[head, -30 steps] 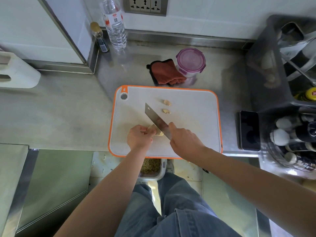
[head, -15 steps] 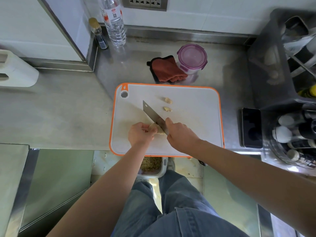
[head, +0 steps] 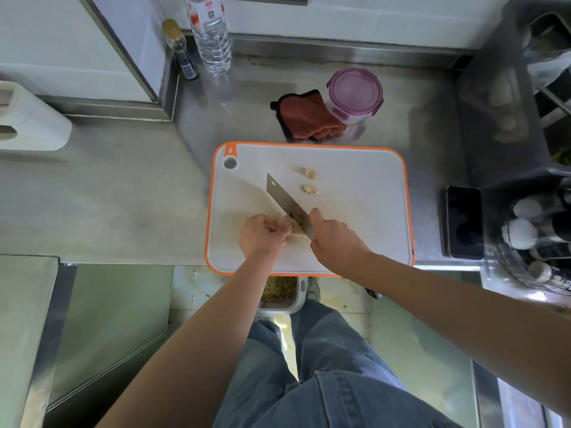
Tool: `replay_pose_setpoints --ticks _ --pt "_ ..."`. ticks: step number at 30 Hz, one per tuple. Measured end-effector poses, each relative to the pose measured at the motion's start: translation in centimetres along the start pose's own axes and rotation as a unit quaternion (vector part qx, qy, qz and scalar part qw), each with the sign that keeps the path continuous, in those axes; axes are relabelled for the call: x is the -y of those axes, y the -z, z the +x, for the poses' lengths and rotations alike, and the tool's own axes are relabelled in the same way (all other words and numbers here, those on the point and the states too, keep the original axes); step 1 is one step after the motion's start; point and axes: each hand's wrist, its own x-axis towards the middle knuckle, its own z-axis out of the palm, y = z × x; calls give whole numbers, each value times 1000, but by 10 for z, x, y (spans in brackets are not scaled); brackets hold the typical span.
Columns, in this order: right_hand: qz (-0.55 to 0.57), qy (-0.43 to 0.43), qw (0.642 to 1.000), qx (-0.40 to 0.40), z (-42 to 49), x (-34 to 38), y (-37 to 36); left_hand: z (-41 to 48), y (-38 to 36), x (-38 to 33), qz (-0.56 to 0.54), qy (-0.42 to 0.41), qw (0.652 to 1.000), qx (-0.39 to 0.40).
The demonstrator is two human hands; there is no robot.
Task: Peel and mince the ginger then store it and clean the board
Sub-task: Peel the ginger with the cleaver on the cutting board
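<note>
A white cutting board (head: 355, 211) with an orange rim lies on the steel counter. My left hand (head: 259, 234) pinches a pale ginger piece (head: 289, 227) near the board's front. My right hand (head: 335, 239) grips a cleaver (head: 282, 199) by its handle, the blade slanting up and left and resting against the ginger. Two small ginger bits (head: 310, 180) lie apart on the board behind the blade. A round container with a purple lid (head: 355, 94) stands behind the board, beside a folded red cloth (head: 309, 118).
A water bottle (head: 211, 35) and a small dark bottle (head: 180, 50) stand at the back wall. A black phone (head: 465, 222) lies right of the board, next to a rack of bottles (head: 531, 230). A bin with scraps (head: 279, 291) sits on the floor below the counter edge.
The ginger piece has turned in my left hand and the cleaver has shifted slightly along it. Both hands stay at the same spot on the board.
</note>
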Motion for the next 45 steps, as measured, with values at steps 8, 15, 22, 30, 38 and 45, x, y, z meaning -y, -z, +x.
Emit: replay_pose_setpoints --ticks 8,15,22,30,38,45 --pt "17 11 999 -28 18 0 -15 0 5 2 14 -20 999 26" --pt "101 3 991 -92 21 -23 -15 2 10 3 28 -39 998 47" --pt "194 2 967 -162 16 -45 15 -11 -2 -11 159 -60 985 0" --pt "156 -55 955 -246 14 -81 30 -8 1 -9 208 -90 974 -14" --pt "144 5 972 -185 7 -67 -7 -4 14 -4 209 -79 973 -49" --pt "109 30 969 -220 15 -60 -4 -3 42 14 220 -81 968 -95"
